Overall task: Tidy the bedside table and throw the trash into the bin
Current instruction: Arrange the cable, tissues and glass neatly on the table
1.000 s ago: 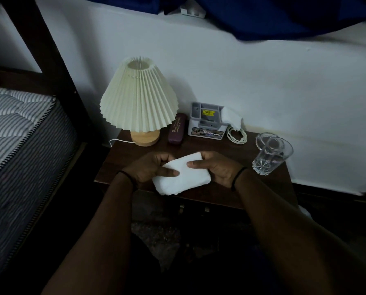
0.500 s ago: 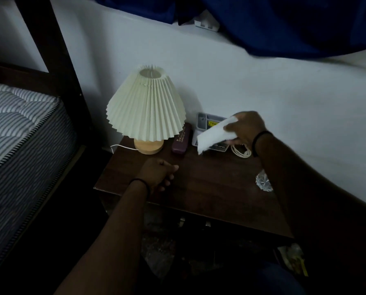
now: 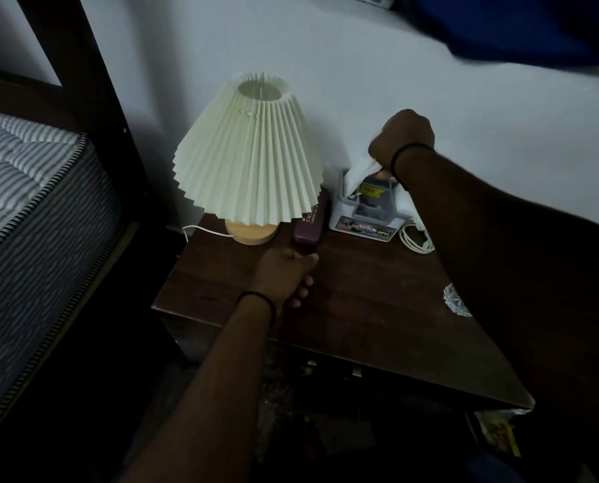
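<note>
My right hand (image 3: pixel 404 139) is closed around a white folded cloth (image 3: pixel 359 170) and holds it down into the grey organiser box (image 3: pixel 364 217) at the back of the dark wooden bedside table (image 3: pixel 361 308). My left hand (image 3: pixel 284 273) rests on the table top in front of the lamp, fingers loosely curled, holding nothing. A maroon case (image 3: pixel 310 221) lies between the lamp and the box. My right forearm hides most of the drinking glass (image 3: pixel 456 301); only a sliver shows.
A cream pleated lamp (image 3: pixel 247 151) with a wooden base stands at the table's back left. A coiled white cable (image 3: pixel 416 237) lies right of the box. A striped mattress (image 3: pixel 29 190) and dark bed frame are on the left. Wall behind.
My right hand carried the folded cloth from the table's front to the organiser box and now pushes it in. My left hand let go and rests on the table.
</note>
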{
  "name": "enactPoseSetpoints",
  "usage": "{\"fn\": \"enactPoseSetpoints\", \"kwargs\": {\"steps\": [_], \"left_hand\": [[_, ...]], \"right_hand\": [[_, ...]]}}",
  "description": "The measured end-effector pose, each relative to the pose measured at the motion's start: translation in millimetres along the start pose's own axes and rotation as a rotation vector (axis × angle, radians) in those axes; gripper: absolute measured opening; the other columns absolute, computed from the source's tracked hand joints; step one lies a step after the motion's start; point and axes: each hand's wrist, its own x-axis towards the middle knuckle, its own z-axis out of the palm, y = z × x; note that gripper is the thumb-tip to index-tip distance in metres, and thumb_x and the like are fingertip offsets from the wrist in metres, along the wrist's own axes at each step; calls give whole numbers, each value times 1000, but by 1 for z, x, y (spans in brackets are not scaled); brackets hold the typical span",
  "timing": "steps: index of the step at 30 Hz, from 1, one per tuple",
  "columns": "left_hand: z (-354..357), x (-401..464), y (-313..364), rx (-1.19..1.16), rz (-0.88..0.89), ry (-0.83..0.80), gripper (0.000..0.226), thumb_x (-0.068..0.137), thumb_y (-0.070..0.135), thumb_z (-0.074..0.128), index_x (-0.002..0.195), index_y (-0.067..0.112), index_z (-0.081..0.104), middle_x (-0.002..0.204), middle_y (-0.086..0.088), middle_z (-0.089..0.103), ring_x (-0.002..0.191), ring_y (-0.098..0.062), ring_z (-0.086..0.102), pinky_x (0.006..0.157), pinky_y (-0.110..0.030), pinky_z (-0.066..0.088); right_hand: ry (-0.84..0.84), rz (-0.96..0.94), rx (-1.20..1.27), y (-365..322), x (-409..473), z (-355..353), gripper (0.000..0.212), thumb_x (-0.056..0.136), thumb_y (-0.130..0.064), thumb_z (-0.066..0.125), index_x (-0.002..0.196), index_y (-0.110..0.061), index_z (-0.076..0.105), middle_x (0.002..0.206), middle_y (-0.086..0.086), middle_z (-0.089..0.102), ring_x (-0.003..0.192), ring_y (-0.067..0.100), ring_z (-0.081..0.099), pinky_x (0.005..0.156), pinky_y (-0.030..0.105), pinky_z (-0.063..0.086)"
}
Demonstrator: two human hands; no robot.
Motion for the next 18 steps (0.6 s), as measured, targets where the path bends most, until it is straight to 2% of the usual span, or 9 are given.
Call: {"fn": "enactPoseSetpoints", "kwargs": {"steps": [2, 5, 6, 7, 9, 12, 13, 15, 18], "left_hand": [[1, 1, 0, -9, 4, -5, 23, 94, 30, 61, 91, 7, 60, 68, -6, 60, 48, -14, 49, 38, -19, 40], [2, 1, 1, -16, 8, -8, 23, 94, 30, 62, 91, 7, 60, 69, -7, 60, 48, -14, 49, 39, -20, 41], [2, 1, 1, -15, 9, -10, 23, 94, 30, 62, 90, 7, 60, 69, -7, 60, 48, -14, 49, 39, -20, 41], [3, 1, 0, -11, 8, -12, 23, 94, 30, 62, 90, 7, 60, 69, -7, 61, 48, -14, 49, 39, -20, 41], [2, 0, 1, -8, 5, -7, 24, 94, 30, 62, 89, 7, 60, 69, -7, 61, 48, -14, 50, 39, -21, 41], [2, 0, 1, -15, 7, 2, 24, 93, 31, 63, 87, 8, 61, 67, -6, 61, 47, -14, 50, 39, -21, 41], [2, 1, 0, -20, 6, 3, 24, 93, 31, 63, 87, 8, 60, 67, -6, 60, 46, -14, 49, 39, -20, 41], [2, 1, 0, -29, 1, 4, 24, 93, 31, 63, 87, 8, 60, 66, -6, 60, 46, -14, 49, 39, -20, 41], [2, 0, 1, -22, -1, 3, 24, 94, 31, 62, 90, 7, 61, 67, -6, 60, 47, -14, 49, 40, -20, 41]], "right_hand": [[18, -25, -64, -1, 3, 5, 27, 80, -10, 56, 59, -16, 41, 91, 19, 67, 98, 35, 67, 76, 29, 49], [-19, -14, -103, -1, 4, 11, 24, 77, -10, 59, 60, -16, 44, 74, 12, 63, 84, 28, 70, 71, 28, 55], [-39, 4, -93, -1, 4, 11, 24, 76, -10, 62, 60, -16, 46, 66, 7, 61, 72, 24, 68, 60, 26, 54], [-61, 13, -93, -1, 4, 12, 25, 76, -9, 66, 60, -15, 47, 59, 3, 57, 60, 18, 63, 48, 22, 45], [-99, 11, -106, 3, 5, 15, 19, 75, -12, 71, 67, -11, 54, 52, 0, 52, 51, 11, 56, 40, 20, 32], [-146, -4, -56, 6, 5, 20, 18, 79, -20, 75, 86, -11, 62, 53, -2, 50, 44, 6, 47, 37, 17, 35], [-171, -9, -25, 6, 8, 23, 18, 79, -23, 75, 88, -12, 63, 57, -1, 54, 46, 9, 52, 34, 14, 35], [-198, 5, 44, 7, 12, 28, 18, 81, -25, 72, 91, -10, 68, 73, 7, 66, 64, 19, 67, 40, 12, 39], [-109, -43, -35, 12, 14, 32, 24, 81, -27, 67, 93, -6, 70, 88, 9, 68, 82, 21, 64, 49, 17, 32]]}}
